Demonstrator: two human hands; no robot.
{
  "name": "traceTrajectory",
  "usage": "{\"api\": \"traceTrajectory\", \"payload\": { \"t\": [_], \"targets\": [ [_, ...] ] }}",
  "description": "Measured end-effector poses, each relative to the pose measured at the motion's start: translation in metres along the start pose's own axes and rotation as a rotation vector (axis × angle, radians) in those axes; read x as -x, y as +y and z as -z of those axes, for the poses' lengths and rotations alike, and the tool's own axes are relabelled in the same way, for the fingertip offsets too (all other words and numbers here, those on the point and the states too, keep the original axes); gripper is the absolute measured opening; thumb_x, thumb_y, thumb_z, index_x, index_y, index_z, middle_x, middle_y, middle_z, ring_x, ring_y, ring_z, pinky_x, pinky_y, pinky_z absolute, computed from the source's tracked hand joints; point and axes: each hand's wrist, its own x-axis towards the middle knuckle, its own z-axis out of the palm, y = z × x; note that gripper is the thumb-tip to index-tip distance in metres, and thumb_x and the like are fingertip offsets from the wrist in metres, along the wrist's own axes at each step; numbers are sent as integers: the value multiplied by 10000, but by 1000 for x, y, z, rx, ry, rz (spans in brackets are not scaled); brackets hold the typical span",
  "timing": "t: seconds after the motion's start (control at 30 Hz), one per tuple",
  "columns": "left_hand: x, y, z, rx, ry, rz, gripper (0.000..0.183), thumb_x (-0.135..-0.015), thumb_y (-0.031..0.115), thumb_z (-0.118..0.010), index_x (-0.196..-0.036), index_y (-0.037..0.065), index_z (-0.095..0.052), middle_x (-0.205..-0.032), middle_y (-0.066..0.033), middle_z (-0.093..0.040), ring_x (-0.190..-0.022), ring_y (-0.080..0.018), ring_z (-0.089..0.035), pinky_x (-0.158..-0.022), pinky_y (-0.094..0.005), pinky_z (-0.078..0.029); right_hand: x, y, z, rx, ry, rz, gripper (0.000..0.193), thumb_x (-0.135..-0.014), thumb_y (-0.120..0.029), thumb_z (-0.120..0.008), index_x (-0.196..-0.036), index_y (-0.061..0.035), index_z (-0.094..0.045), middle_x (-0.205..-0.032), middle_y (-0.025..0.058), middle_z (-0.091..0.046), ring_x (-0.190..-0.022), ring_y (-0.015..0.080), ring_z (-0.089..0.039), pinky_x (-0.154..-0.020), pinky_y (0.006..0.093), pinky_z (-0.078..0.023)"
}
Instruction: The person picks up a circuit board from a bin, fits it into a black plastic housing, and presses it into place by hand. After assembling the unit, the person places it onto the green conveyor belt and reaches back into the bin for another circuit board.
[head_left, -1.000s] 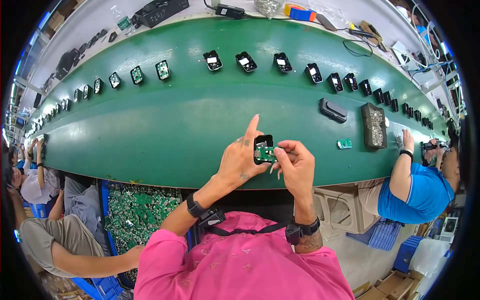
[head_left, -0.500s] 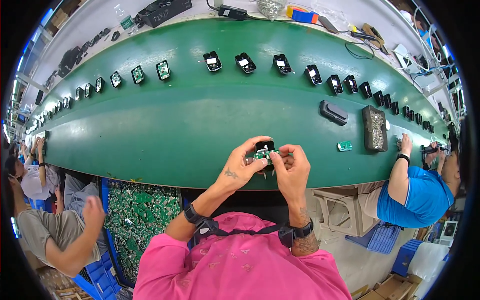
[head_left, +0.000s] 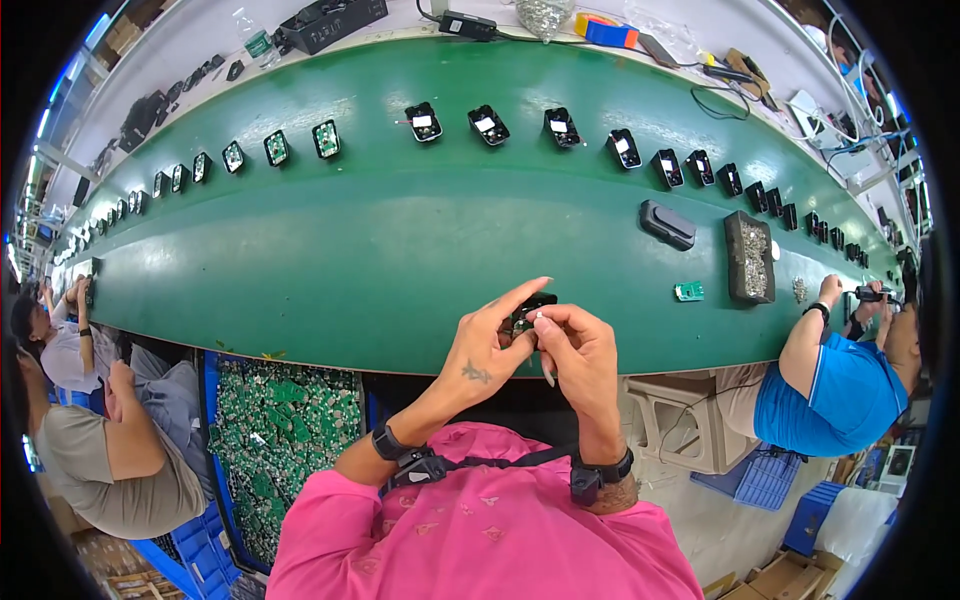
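Note:
My left hand (head_left: 487, 345) is closed around a small black plastic housing (head_left: 541, 299) at the table's near edge, its index finger stretched along the far side. Thumb and fingers of my right hand (head_left: 580, 352) pinch together over the housing's opening. Between those fingertips a small white piece (head_left: 538, 315) shows, too tiny to identify. The green circuit board at the housing is mostly covered by my fingers.
Black housings (head_left: 485, 126) stand in a row along the green table (head_left: 400, 230); those to the left hold green boards (head_left: 326, 140). A loose board (head_left: 689, 291), a black case (head_left: 667, 225) and a tray of screws (head_left: 738, 285) lie right. Co-workers sit on both sides.
My right hand has shifted over the housing and pinches closer to its opening, hiding the green board. The right co-worker's hand has moved away from the small metal parts; the left co-worker's arm has lowered.

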Motion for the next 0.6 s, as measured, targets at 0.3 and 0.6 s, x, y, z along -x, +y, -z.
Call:
{"api": "traceTrajectory", "payload": {
  "t": [0.3, 0.6],
  "targets": [
    [10, 26, 3, 338, 97, 19, 590, -846, -80, -581, -1410, 87, -541, -1140, -81, -653, -990, -87, -613, -845, -263, -546, 15, -16, -3, 635, 154, 545, 63, -950, -45, -598, -957, 17, -609, -722, 87, -595, -610, 206, -585, -547, 324, -440],
    [19, 50, 7, -199, 112, -245, 590, -801, -88, -617, -1364, 82, -579, -1110, -135, -665, -916, -176, -659, -785, -297, -545, 15, -47, 12, 738, -153, 489, 51, -884, -15, -633, -893, 7, -588, -770, 147, -597, -680, 342, -596, -588, 395, -448]
  ]
}}
